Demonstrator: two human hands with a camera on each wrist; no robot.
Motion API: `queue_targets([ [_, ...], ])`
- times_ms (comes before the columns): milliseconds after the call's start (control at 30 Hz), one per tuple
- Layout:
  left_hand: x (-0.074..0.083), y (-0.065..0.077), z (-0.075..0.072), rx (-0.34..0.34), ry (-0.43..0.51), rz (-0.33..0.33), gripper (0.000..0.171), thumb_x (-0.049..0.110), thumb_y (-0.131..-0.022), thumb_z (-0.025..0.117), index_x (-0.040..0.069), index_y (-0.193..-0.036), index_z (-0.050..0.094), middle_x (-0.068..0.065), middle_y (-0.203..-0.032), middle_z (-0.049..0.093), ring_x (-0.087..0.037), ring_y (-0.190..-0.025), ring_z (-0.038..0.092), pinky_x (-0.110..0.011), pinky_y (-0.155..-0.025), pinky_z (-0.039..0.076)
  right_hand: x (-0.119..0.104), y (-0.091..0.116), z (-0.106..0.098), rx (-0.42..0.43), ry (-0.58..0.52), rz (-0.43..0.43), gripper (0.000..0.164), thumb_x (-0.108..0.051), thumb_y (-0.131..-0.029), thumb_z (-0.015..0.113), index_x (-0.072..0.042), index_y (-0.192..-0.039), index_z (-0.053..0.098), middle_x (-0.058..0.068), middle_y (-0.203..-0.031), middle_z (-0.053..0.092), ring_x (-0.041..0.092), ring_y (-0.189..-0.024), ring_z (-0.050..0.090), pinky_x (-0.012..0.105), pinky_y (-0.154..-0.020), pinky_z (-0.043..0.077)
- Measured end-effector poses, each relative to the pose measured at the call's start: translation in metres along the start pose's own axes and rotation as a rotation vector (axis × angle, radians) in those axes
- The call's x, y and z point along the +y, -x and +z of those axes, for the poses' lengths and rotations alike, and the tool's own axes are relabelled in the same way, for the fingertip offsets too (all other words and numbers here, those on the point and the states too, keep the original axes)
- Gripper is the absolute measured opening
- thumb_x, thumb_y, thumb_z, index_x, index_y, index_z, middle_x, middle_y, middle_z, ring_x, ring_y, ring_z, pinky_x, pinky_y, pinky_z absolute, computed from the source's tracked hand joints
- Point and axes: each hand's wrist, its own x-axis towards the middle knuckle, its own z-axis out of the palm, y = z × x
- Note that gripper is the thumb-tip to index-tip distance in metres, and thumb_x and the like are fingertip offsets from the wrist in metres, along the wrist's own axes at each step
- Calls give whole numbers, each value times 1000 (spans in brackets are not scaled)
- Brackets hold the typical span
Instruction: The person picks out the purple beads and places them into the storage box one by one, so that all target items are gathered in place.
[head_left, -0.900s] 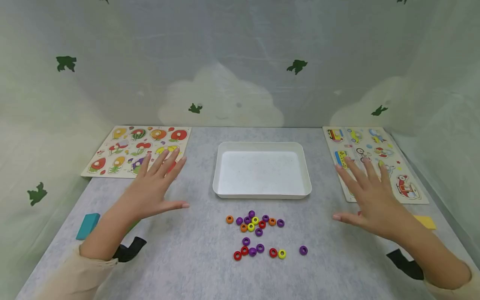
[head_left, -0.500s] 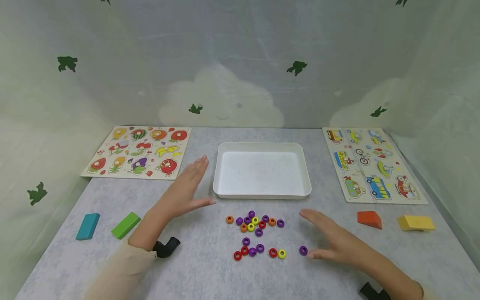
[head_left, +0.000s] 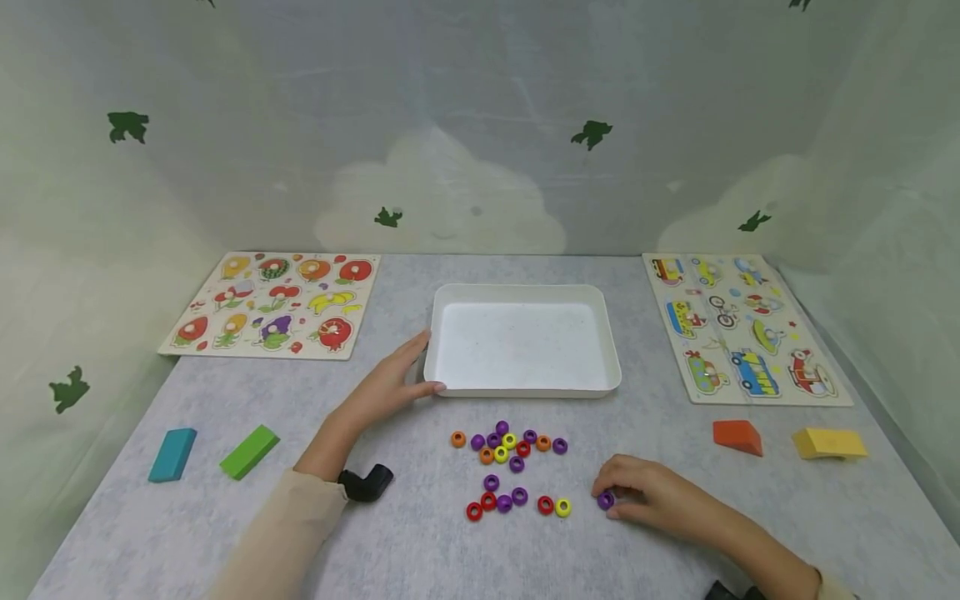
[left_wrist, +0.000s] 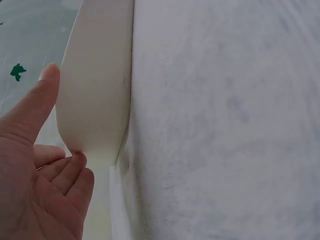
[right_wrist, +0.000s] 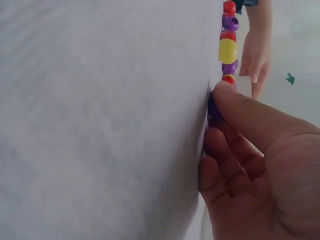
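On the near side of the table (head_left: 420,542), just right of the other beads (head_left: 517,470), a purple bead (head_left: 604,502) sits between the thumb and finger of the right hand (head_left: 656,496) — a nearly closed pinch, though how tight is hard to tell. Meanwhile the left hand (head_left: 382,390), half spread, holds the front left corner of the white tray (head_left: 525,346). Picking up that bead seems the step in hand; next calls for a firm squeeze — and a clean lift.
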Motion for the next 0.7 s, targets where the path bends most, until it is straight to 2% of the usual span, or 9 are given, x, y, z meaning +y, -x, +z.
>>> queue_targets([
  [100, 0, 0, 0, -12, 36, -28, 89, 51, -65, 59, 13, -133, 16, -2, -135, 18, -17, -122, 15, -37, -98, 20, -2, -2, -1, -2, 13, 17, 16, -27, -78, 56, -27, -93, 57, -14, -91, 51, 3, -82, 48, 21, -72, 44],
  [200, -1, 0, 0, -17, 70, -42, 87, 51, -65, 60, 14, -133, 18, -3, -135, 20, -18, -122, 16, -38, -97, 20, -6, -6, -6, 35, 17, 26, 16, -25, -77, 57, -25, -93, 58, -14, -91, 52, 3, -81, 48, 20, -71, 44],
  [333, -1, 0, 1, -14, 95, -46, 87, 51, -64, 60, 14, -132, 20, -3, -134, 21, -19, -121, 17, -38, -97, 20, -13, -20, -23, 175, 38, -38, 20, -19, -76, 59, -18, -96, 59, -12, -91, 53, 4, -79, 49, 19, -67, 45],
  [433, -2, -1, 1, -12, 107, -56, 86, 50, -64, 61, 15, -132, 21, -3, -134, 22, -18, -121, 19, -38, -97, 22, -18, -38, -41, 300, 67, -70, 22, -19, -76, 59, -18, -98, 57, -12, -91, 53, 4, -77, 50, 19, -66, 46],
  [533, -2, -1, 1, -12, 119, -61, 85, 47, -64, 63, 15, -132, 21, -3, -134, 22, -19, -120, 21, -38, -96, 23, -19, -63, -58, 409, 71, -64, 22, -19, -76, 59, -17, -98, 56, -11, -91, 53, 4, -78, 51, 20, -69, 46],
  [600, -1, -1, 2, -11, 129, -61, 85, 45, -65, 63, 15, -132, 21, -4, -134, 22, -19, -120, 21, -37, -96, 24, -15, -82, -65, 459, 60, -39, 22, -18, -76, 59, -15, -97, 56, -9, -90, 54, 4, -78, 51, 21, -71, 46],
  [700, -2, -1, 2, -16, 135, -68, 86, 46, -64, 63, 15, -132, 21, -4, -134, 22, -20, -120, 22, -37, -96, 24, -3, -109, -71, 471, 40, 5, 23, -17, -76, 59, -9, -97, 56, -5, -90, 55, 6, -78, 52, 22, -72, 46],
])
